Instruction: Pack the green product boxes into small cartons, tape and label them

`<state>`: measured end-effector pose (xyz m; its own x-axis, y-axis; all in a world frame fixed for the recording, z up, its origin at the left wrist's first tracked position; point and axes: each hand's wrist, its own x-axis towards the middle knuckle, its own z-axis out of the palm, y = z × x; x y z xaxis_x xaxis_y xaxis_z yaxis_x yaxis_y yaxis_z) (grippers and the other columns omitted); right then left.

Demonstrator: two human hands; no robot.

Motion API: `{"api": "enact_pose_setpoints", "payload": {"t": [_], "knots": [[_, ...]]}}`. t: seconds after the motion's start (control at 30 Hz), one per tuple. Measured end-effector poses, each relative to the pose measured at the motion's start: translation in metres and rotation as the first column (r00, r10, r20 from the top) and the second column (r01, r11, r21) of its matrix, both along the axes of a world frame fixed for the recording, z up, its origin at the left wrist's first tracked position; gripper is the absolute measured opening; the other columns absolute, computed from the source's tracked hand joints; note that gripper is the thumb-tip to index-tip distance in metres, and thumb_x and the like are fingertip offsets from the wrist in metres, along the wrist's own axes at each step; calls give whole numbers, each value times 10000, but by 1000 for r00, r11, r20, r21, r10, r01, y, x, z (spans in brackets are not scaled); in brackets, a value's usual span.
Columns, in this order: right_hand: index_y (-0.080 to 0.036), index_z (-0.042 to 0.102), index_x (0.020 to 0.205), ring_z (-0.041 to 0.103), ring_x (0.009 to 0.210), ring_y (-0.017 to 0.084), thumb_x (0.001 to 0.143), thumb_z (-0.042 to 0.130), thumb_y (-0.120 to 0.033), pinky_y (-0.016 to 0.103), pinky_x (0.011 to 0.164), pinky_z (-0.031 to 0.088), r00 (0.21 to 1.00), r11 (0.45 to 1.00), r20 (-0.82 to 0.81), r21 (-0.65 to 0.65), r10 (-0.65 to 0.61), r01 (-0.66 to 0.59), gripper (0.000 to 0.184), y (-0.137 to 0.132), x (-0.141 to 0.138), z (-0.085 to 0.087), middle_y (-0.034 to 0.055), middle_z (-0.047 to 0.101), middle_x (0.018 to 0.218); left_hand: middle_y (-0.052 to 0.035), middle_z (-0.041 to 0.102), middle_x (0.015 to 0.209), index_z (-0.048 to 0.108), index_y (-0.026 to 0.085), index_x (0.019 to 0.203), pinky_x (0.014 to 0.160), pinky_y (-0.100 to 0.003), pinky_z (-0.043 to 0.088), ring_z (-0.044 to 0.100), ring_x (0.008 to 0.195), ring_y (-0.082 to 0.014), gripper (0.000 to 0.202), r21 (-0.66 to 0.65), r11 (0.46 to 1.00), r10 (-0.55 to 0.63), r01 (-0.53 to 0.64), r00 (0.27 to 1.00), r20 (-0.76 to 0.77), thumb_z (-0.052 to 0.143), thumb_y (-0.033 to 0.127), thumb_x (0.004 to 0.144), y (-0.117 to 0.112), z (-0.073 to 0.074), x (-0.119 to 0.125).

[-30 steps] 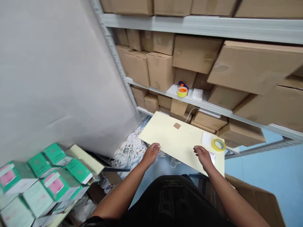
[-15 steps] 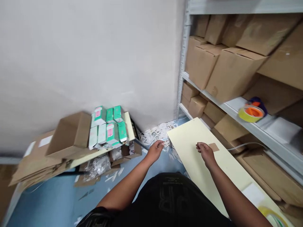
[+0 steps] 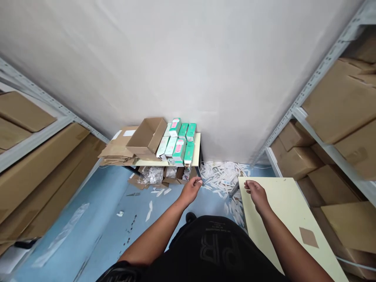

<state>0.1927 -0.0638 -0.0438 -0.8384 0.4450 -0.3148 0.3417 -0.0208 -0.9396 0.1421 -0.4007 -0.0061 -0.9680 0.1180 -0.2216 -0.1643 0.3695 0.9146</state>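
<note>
My left hand (image 3: 192, 190) hangs in the air above the blue floor (image 3: 117, 203), fingers curled in, with a small pale bit at the fingertips that I cannot make out. My right hand (image 3: 255, 192) hovers over the near left corner of a pale yellow tabletop (image 3: 282, 203), fingers loosely curled, nothing visible in them. Ahead by the wall, a low table (image 3: 197, 150) carries several green and pink boxes (image 3: 179, 143) and an open cardboard box (image 3: 147, 135).
Metal shelving with cardboard boxes (image 3: 331, 113) runs along the right; more shelving with long flat cartons (image 3: 38, 164) lines the left. White paper scraps (image 3: 221, 174) litter the floor by the wall. A brown square patch (image 3: 308, 237) lies on the yellow tabletop. Flattened cardboard (image 3: 117, 150) lies beside the open box.
The view has swung left, from the right-hand shelves to the back wall and low table. Both hands have come off the yellow tabletop's edge and stay curled in front of me.
</note>
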Motion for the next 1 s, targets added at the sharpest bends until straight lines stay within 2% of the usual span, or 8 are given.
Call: {"api": "enact_pose_setpoints", "payload": {"t": [0.13, 0.3, 0.43, 0.57, 0.73, 0.9, 1.0], "knots": [[-190, 748, 981, 736, 952, 290, 745, 699, -616, 354, 786, 564, 999, 999, 2, 10, 38, -38, 489, -38, -32, -5, 101, 790, 985, -100, 738, 1111, 672, 176, 1158, 925, -394, 540, 691, 1023, -252, 481, 22, 999, 36, -36, 999, -4, 600, 550, 864, -41, -4, -19], [-197, 740, 993, 731, 955, 281, 787, 651, -613, 344, 778, 560, 993, 989, 7, 82, 122, -122, 472, -99, -72, -9, 104, 782, 1030, -102, 742, 1127, 676, 181, 1115, 979, -392, 521, 694, 1067, -255, 429, 50, 997, 67, -65, 997, -45, 623, 514, 849, -104, -5, -60], [-206, 728, 974, 731, 946, 288, 806, 613, -613, 361, 772, 558, 984, 974, 21, 141, 175, -177, 455, -150, -101, -2, 105, 776, 1019, -110, 740, 1154, 664, 181, 1143, 992, -389, 518, 694, 1094, -255, 403, 32, 996, 85, -84, 996, -25, 647, 456, 849, -151, -4, -99], [-205, 732, 972, 725, 939, 301, 804, 599, -616, 389, 778, 553, 964, 946, 67, 185, 256, -264, 464, -191, -130, 6, 103, 770, 997, -121, 715, 1235, 633, 178, 1205, 971, -366, 530, 695, 1105, -242, 419, 10, 993, 114, -114, 993, -21, 667, 407, 856, -184, 3, -138], [-208, 733, 1003, 716, 958, 301, 826, 586, -624, 395, 804, 555, 930, 909, 86, 196, 357, -367, 475, -216, -167, 4, 97, 765, 1007, -139, 672, 1323, 570, 178, 1323, 972, -351, 512, 678, 1128, -238, 509, -117, 980, 156, -162, 986, -62, 675, 398, 876, -202, 12, -193], [-211, 726, 1015, 713, 947, 297, 836, 572, -630, 386, 794, 554, 898, 878, 108, 190, 426, -439, 481, -223, -217, -7, 95, 763, 1001, -157, 629, 1388, 520, 180, 1391, 999, -347, 475, 638, 1217, -260, 585, -259, 944, 187, -205, 978, -90, 679, 413, 878, -201, 14, -257], [-210, 724, 1005, 709, 967, 292, 837, 566, -634, 373, 798, 549, 882, 866, 104, 167, 459, -471, 483, -223, -253, -16, 93, 763, 990, -184, 583, 1435, 491, 166, 1418, 1058, -358, 434, 575, 1312, -289, 645, -388, 890, 209, -238, 971, -117, 684, 434, 864, -196, 11, -302]]}}
